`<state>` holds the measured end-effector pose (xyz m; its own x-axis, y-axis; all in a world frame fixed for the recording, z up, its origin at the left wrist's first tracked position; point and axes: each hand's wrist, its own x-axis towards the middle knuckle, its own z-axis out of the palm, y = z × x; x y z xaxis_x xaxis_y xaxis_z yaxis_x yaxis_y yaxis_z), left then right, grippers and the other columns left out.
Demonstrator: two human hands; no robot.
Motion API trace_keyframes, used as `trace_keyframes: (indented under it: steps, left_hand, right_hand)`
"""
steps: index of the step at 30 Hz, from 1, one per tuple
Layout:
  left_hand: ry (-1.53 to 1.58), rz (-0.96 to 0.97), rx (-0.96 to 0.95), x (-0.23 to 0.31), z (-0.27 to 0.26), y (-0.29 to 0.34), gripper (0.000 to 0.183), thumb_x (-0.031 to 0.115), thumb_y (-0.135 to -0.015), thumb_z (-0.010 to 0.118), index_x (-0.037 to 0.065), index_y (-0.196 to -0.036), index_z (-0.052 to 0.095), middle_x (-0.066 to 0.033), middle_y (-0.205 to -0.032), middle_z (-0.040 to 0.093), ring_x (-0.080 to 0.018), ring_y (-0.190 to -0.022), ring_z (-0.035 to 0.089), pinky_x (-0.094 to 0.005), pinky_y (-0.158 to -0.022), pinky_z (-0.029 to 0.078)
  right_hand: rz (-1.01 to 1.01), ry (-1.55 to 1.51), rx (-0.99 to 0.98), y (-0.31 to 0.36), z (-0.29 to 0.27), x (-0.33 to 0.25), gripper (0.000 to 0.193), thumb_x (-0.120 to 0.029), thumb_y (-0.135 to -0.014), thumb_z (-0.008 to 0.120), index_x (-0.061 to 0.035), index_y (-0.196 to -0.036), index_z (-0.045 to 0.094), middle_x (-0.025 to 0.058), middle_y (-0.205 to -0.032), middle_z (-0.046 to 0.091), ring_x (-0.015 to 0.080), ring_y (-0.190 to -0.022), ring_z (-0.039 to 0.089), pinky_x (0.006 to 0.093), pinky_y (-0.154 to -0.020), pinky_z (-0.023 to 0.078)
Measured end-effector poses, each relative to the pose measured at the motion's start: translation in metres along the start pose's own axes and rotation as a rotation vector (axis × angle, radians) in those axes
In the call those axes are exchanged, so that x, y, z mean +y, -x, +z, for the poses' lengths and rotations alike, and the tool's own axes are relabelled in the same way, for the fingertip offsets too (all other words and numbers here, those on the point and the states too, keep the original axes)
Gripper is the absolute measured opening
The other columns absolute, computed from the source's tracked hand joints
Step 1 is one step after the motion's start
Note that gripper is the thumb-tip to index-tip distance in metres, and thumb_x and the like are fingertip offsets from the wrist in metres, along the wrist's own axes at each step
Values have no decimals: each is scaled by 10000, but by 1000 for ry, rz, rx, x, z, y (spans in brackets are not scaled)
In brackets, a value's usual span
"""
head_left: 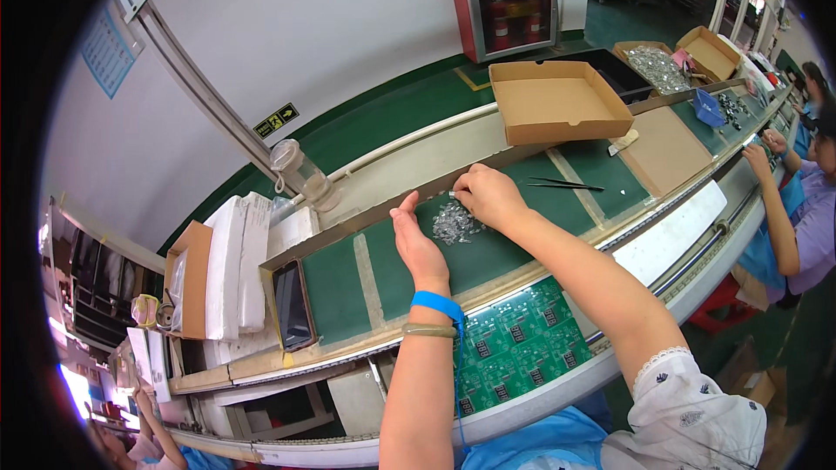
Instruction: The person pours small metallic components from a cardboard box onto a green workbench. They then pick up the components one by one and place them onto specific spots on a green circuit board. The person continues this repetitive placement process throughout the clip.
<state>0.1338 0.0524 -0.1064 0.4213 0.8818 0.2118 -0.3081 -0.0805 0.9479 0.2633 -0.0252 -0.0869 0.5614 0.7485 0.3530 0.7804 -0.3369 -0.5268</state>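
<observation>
A heap of small silvery electronic parts point(456, 224) lies on the green work mat point(331, 296). My left hand point(420, 245) rests at the heap's left side, fingers stretched out, holding nothing; a blue wrist strap and a bangle circle that wrist. At the heap's far edge my right hand point(489, 196) is closed in a pinch. Something small and pale shows by its fingertips, too small to name. Below the mat, between my forearms, lies a green circuit board panel point(514, 350) with rows of black display parts. Black tweezers point(566, 184) lie right of my right hand.
An open cardboard box point(562, 100) stands on the far ledge, with a clear plastic jug point(305, 176) further left. A phone point(293, 305) and white foam blocks point(239, 265) sit at the mat's left end. At right, a co-worker point(797, 200) works along the line beside a blue bin point(708, 109).
</observation>
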Motion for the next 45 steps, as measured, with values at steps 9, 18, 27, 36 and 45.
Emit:
trace_keyframes:
  steps: [9, 18, 27, 36, 45]
  left_hand:
    - [224, -48, -35, -11, -8, -6, 623, 447, -1088, 266, -71, -1255, 570, -171, -1306, 572, -240, -1305, 461, -392, -1187, 248]
    - [92, -50, -75, 1, 6, 3, 627, 454, -1087, 258, -73, -1261, 550, -170, -1305, 559, -245, -1305, 457, -386, -1184, 259]
    - [27, -25, -86, 3, -1, 3, 572, 416, -1093, 269, -62, -1188, 567, -155, -1214, 586, -241, -1234, 495, -379, -1163, 296]
    - [8, -10, -96, 3, 10, 6, 553, 399, -1092, 278, -61, -1177, 572, -154, -1202, 589, -244, -1215, 503, -374, -1141, 313]
    - [321, -112, -65, -9, 2, -6, 508, 378, -1084, 367, -55, -1159, 621, -146, -1187, 634, -238, -1203, 542, -369, -1119, 349]
  right_hand:
    - [31, -394, 434, 48, -111, 33, 197, -173, -908, 698, -14, -1024, 712, 88, -923, 697, 164, -820, 646, 284, -754, 507]
    - [685, -478, 1005, 113, -276, 319, 231, -205, -879, 741, -26, -1022, 715, -3, -818, 685, 41, -630, 547, 201, -505, 389]
    - [826, -362, 1148, 78, -365, 465, 173, -116, -807, 730, -7, -942, 738, 36, -696, 673, 82, -509, 539, 258, -382, 332]
    - [738, -624, 1028, 87, -306, 438, 427, -87, -899, 661, -51, -1315, 573, 69, -1227, 657, 131, -1019, 632, 253, -773, 485]
    - [282, -582, 424, 91, -199, 178, 216, -142, -952, 631, -32, -1137, 658, 11, -990, 651, 101, -867, 579, 253, -783, 471]
